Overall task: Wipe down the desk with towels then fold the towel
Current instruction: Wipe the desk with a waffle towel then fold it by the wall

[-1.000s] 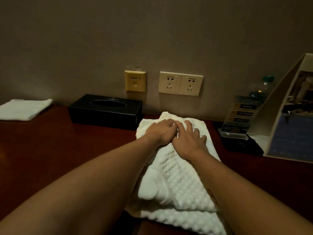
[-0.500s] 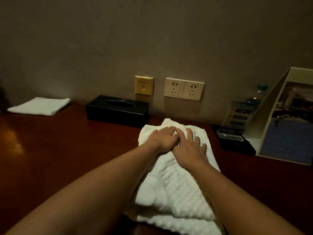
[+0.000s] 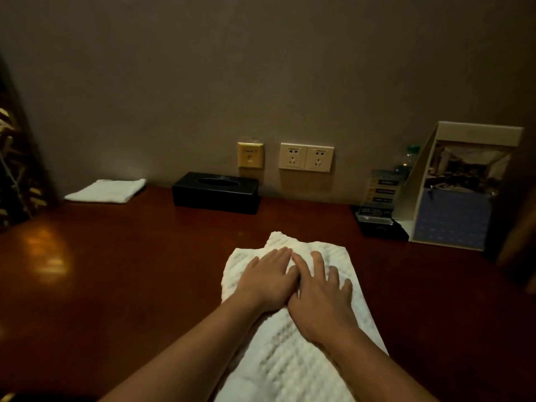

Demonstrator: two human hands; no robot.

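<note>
with the left hand (image 3: 265, 278) and right hand (image 3: 319, 297) flat and touching on the bunched white towel (image 3: 293, 349) at lower centre, wiping the desk (image 3: 145, 271) well probably needed even pressure and overlapping strokes.

Near end of towel (image 3: 291, 368) off-frame.

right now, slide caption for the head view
Left hand and right hand press a white waffle-weave towel flat on a reddish wooden desk
</note>
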